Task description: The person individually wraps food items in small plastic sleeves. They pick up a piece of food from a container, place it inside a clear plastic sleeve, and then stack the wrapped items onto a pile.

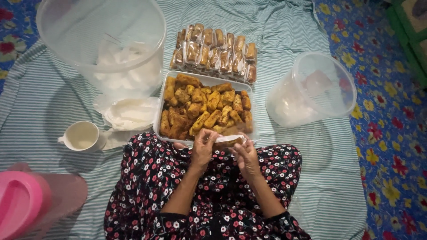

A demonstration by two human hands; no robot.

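My left hand (203, 147) and my right hand (244, 155) together hold a fried snack stick in a small clear plastic wrapper (227, 141), just above my lap in a dark flowered garment. Right in front of my hands stands a clear rectangular tray (160, 109) heaped with golden-brown fried sticks (204, 109). Beyond the tray lie rows of wrapped sticks (215, 52) in clear plastic.
A big clear tub (66, 40) with plastic wrappers inside stands at far left, loose wrappers (130, 113) beside the tray. A cream cup (81, 136) sits left of my knee, a pink lidded container (20, 200) at lower left, a tipped clear tub (313, 89) at right. Striped cloth (40, 106) covers a flowered mat (391, 133).
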